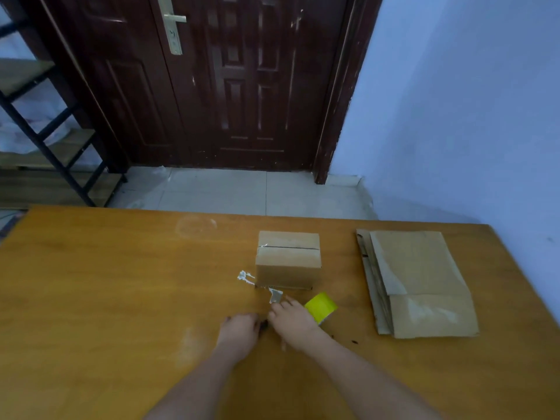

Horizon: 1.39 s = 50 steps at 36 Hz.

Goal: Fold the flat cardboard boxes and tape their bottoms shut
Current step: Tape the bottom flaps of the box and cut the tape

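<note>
A folded cardboard box (288, 259) stands in the middle of the wooden table (121, 283), flaps closed with a dark seam across its top. A strip of clear tape (275, 295) runs from the box's near bottom edge to my right hand (295, 322), whose fingertips pinch it. The yellow tape roll (321, 305) sits tight against the far side of that hand. My left hand (239, 330) is curled just left of the right one, and a small dark tool (263, 324) pokes out of it. What the tool is cannot be made out.
A stack of flat cardboard boxes (418, 283) lies at the table's right. A crumpled scrap of tape (245, 277) sticks to the table by the box's left corner. Beyond the table are a tiled floor, a dark door (242, 86) and a shelf rack (45, 131) at left.
</note>
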Each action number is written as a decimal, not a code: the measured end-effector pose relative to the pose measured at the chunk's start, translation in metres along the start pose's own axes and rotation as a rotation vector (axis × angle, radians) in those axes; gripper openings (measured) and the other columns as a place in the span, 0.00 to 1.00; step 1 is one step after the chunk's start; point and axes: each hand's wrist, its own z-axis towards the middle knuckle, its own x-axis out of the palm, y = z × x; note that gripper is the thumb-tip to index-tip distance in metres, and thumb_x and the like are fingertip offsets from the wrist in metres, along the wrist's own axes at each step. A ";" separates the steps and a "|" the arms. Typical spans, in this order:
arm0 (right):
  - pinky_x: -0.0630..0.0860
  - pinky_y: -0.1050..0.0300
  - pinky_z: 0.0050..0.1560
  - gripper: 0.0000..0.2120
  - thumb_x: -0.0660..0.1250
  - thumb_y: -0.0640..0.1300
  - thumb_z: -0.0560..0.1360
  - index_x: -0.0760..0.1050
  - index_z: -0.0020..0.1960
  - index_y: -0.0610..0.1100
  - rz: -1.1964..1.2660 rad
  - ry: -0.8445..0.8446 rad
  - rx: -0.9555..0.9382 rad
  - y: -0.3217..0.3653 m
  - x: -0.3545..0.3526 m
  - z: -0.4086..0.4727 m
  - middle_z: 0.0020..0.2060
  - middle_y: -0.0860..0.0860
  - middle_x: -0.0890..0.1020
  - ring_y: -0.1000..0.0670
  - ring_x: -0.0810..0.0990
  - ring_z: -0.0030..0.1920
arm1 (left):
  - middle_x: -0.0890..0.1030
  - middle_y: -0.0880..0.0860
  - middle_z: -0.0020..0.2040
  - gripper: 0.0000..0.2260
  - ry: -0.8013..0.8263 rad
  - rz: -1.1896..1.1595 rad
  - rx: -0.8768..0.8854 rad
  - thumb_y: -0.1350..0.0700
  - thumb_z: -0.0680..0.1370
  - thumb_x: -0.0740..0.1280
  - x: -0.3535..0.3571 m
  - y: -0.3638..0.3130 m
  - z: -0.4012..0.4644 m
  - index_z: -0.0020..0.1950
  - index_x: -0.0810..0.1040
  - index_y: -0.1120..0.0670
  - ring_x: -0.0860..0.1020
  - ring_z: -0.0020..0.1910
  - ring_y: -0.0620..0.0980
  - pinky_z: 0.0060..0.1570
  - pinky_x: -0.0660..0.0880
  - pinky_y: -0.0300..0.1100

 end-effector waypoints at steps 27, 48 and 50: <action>0.64 0.52 0.67 0.38 0.60 0.60 0.77 0.52 0.75 0.37 1.369 -0.199 0.837 -0.100 -0.081 0.028 0.72 0.41 0.65 0.40 0.66 0.71 | 0.72 0.61 0.68 0.28 -0.131 -0.917 -0.349 0.42 0.78 0.62 -0.112 -0.061 0.078 0.70 0.66 0.61 0.71 0.66 0.60 0.62 0.68 0.46; 0.68 0.53 0.60 0.17 0.52 0.46 0.82 0.71 0.64 0.38 1.278 -0.297 0.741 -0.105 -0.064 0.006 0.63 0.39 0.74 0.40 0.72 0.63 | 0.75 0.63 0.63 0.16 -0.301 -1.044 -0.493 0.56 0.81 0.61 -0.115 -0.064 0.059 0.65 0.73 0.64 0.74 0.59 0.62 0.59 0.71 0.50; 0.67 0.55 0.59 0.17 0.53 0.44 0.82 0.71 0.65 0.37 1.322 -0.347 0.719 -0.107 -0.067 0.000 0.64 0.40 0.74 0.41 0.71 0.64 | 0.74 0.63 0.65 0.16 -0.345 -1.142 -0.466 0.59 0.81 0.61 -0.119 -0.067 0.055 0.66 0.72 0.64 0.72 0.54 0.56 0.54 0.68 0.45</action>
